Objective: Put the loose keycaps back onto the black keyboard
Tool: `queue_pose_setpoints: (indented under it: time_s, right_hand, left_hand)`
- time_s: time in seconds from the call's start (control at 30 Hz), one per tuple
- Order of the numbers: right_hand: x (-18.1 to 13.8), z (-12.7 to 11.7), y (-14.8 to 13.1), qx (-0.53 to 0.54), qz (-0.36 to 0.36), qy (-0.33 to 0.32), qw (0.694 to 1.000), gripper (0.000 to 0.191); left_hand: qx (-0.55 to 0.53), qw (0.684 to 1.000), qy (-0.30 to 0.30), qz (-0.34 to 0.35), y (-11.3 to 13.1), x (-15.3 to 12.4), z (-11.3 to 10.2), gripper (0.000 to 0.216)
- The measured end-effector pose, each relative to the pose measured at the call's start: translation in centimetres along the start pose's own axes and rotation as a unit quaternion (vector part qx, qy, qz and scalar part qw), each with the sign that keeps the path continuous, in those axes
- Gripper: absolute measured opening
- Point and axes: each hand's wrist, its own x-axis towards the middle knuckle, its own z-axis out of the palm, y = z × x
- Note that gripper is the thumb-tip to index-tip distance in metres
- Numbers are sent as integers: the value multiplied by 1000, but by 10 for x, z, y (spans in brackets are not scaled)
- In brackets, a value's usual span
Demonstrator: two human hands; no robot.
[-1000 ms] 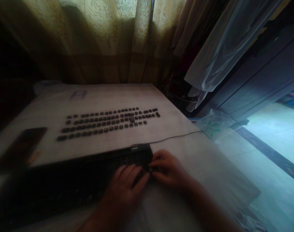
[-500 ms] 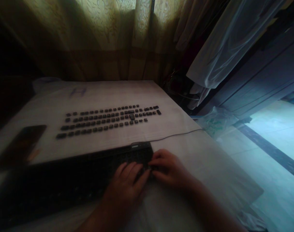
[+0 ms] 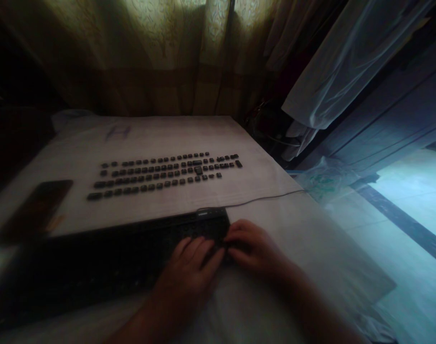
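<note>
A black keyboard base [image 3: 106, 258] lies across the near part of a white sheet [image 3: 160, 138]. My left hand [image 3: 189, 274] rests flat on its right end, fingers stretched forward. My right hand [image 3: 252, 248] sits at the keyboard's right corner with fingers curled in a pinch at the edge; what they grip is too dark to make out. Several loose black keycaps [image 3: 164, 174] are laid out in rows on the sheet beyond the keyboard.
A dark phone [image 3: 35, 210] lies at the sheet's left edge. A thin cable [image 3: 264, 198] runs from the keyboard's top to the right. Curtains [image 3: 168, 57] hang behind; the surface drops off on the right to a pale floor [image 3: 411, 200].
Both hands stay at the keyboard's right end with only slight finger shifts. The view has tilted a little, so everything sits slightly higher and to the right.
</note>
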Motion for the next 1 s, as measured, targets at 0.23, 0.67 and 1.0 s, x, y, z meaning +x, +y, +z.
queue_pose_setpoints:
  time_s: [0.23, 0.67, 1.0]
  right_hand:
    - [1, 0, 2, 57, 12, 28, 998, 18]
    - [2, 1, -5, 50, -18, 13, 998, 17]
    - [2, 2, -8, -50, -64, 23, 996, 16]
  left_hand:
    - [-6, 1000, 15, 1, 1, 0, -1, 34]
    - [-16, 999, 26, 10, 1, -2, 0, 31]
    - [-11, 1000, 21, 18, 0, 1, -3, 32]
